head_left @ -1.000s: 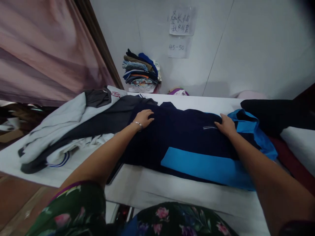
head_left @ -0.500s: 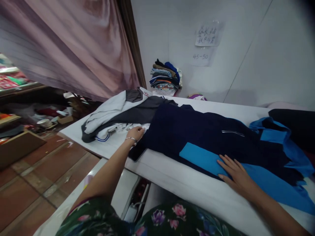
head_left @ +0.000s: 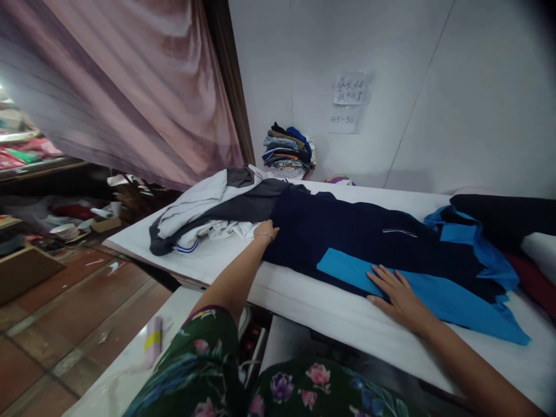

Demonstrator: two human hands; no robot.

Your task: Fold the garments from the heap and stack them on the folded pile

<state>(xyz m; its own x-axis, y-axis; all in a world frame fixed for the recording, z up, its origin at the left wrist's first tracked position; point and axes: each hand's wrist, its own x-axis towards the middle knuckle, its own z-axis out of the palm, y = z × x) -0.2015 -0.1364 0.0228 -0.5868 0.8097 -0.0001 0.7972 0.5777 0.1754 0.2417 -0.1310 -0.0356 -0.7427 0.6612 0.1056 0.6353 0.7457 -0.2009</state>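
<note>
A navy jacket (head_left: 330, 226) with bright blue parts lies spread on the white table. At its left edge my left hand (head_left: 266, 230), with a bracelet on the wrist, is closed on the navy cloth; the fingertips are partly hidden. My right hand (head_left: 395, 292) rests flat on the blue sleeve (head_left: 347, 266), fingers stretched out. That sleeve lies along the jacket's near side. More blue cloth (head_left: 460, 231) is bunched at the right end. Just beyond my left hand are a grey and white garment (head_left: 204, 200) and crumpled white cloth (head_left: 221, 229).
A folded clothes stack (head_left: 286, 150) stands at the back against the wall, below paper signs (head_left: 350, 90). Dark rolled cloth (head_left: 504, 214) lies at the far right. A pink curtain (head_left: 174, 87) hangs at left. A lower white surface (head_left: 174, 313) is near my left arm.
My left hand has moved right, to the jacket's left edge. A dark flap below that hand is no longer visible. My right hand stays flat on the sleeve while the view has shifted.
</note>
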